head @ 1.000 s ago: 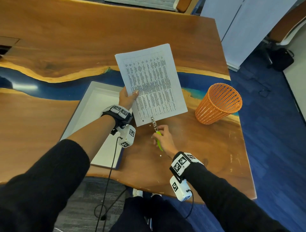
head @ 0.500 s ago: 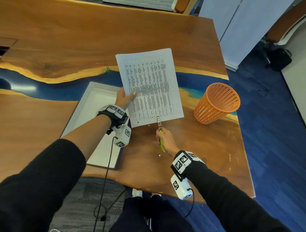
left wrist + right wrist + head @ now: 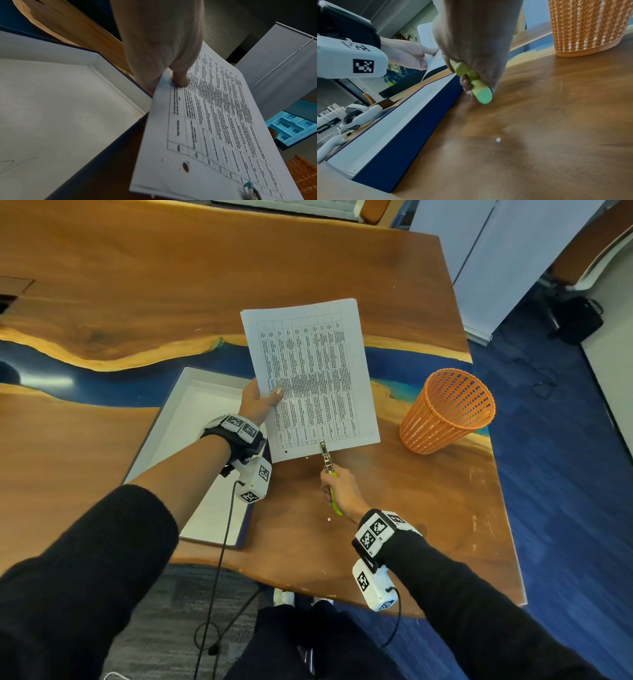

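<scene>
- Wood fills most of what we see: a broad brown table with a winding blue band running across it from left to right.
- On the table's left part lies a shallow white tray with dark blue outer walls, close to the near edge.
- Farther right stands an orange basket, upright on the wood and well apart from the tray.
- Beyond the table's right edge we see blue floor, and a pale cabinet at the back.
- Our left hand pinches a printed paper at its left edge, thumb on top and the other fingers hidden beneath; the wrist hangs over the tray's right side.
- We hold the paper lifted above the table between tray and basket, its table of text facing up, and a round hole shows near its left near corner.
- A small punch has its metal head set on the paper's near edge, right of that hole.
- Our right hand is curled tight round the punch's green handles, which lie close together in the palm.
- One small white paper dot lies on the wood just beside that hand.
</scene>
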{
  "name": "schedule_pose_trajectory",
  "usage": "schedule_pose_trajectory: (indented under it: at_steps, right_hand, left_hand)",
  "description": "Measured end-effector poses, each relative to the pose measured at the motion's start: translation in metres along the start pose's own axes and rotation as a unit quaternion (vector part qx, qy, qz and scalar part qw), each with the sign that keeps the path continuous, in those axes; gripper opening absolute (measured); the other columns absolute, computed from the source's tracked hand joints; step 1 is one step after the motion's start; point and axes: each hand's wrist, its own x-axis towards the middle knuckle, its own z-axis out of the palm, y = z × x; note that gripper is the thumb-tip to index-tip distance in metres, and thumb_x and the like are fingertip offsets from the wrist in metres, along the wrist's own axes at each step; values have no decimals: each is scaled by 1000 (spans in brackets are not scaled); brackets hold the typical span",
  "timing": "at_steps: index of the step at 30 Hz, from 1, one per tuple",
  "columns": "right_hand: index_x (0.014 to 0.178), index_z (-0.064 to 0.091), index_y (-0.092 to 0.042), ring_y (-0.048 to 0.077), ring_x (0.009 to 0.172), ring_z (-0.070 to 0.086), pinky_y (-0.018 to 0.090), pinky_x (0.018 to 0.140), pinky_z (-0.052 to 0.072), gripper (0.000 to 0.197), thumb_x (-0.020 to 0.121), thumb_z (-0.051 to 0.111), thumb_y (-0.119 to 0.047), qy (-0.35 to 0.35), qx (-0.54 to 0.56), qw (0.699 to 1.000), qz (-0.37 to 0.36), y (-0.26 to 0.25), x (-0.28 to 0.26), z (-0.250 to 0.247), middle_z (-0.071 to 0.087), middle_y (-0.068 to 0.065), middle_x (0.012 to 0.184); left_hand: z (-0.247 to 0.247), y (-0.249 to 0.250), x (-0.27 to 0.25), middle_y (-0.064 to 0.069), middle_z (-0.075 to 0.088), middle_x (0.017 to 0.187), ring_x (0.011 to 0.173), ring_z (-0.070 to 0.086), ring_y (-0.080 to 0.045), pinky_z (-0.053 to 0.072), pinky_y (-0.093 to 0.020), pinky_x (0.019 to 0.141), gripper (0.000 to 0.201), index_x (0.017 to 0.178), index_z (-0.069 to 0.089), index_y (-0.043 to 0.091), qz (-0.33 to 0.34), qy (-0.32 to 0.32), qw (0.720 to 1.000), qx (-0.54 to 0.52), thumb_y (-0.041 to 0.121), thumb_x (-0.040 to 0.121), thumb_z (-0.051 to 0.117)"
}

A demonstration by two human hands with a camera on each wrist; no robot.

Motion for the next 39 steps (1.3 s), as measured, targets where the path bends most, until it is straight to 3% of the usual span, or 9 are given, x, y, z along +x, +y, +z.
schedule_pose_trajectory:
  at_steps: [5, 12, 21, 27, 39]
  right_hand:
    - [54, 36, -23, 14, 47, 21, 29, 47, 16, 25, 69, 44, -4, 0, 35, 999, 18, 1, 1, 1, 30, -1, 49]
    - [43, 38, -26, 14, 47, 19, 25, 45, 16, 26, 57, 44, -6, 15, 45, 999, 25, 2, 3, 5, 26, -1, 51]
    - [44, 37, -23, 13, 41, 22, 22, 43, 19, 18, 49, 45, -8, 19, 22, 999, 27, 2, 5, 4, 28, -2, 49]
    - [41, 40, -23, 14, 43, 23, 24, 46, 19, 16, 46, 46, -10, 22, 3, 999, 25, 5, 9, 3, 30, -14, 39]
    - [42, 39, -22, 18, 51, 27, 26, 49, 20, 12, 44, 47, -13, 42, -32, 998, 28, 4, 16, -1, 32, -10, 43]
  left_hand:
    - [1, -1, 0, -24, 53, 133, 123, 53, -38, 44, -54, 102, 45, 134, 45, -2, 5, -13, 1000, -3, -3, 90, 56]
    - [3, -1, 0, -24, 53, 133, 123, 53, -37, 44, -52, 102, 44, 133, 45, -2, 9, -11, 1000, -2, -4, 90, 55]
    - [5, -3, 1, -21, 55, 132, 121, 54, -35, 46, -50, 100, 42, 132, 47, -1, 12, -4, 1000, 7, -2, 91, 56]
    - [9, -5, 2, -19, 56, 132, 120, 55, -34, 46, -49, 99, 40, 131, 48, 1, 18, 1, 1000, 10, 0, 91, 55]
    - [16, -14, 14, -20, 58, 128, 118, 56, -35, 46, -52, 99, 37, 127, 50, 0, 25, 13, 999, 15, 2, 91, 58]
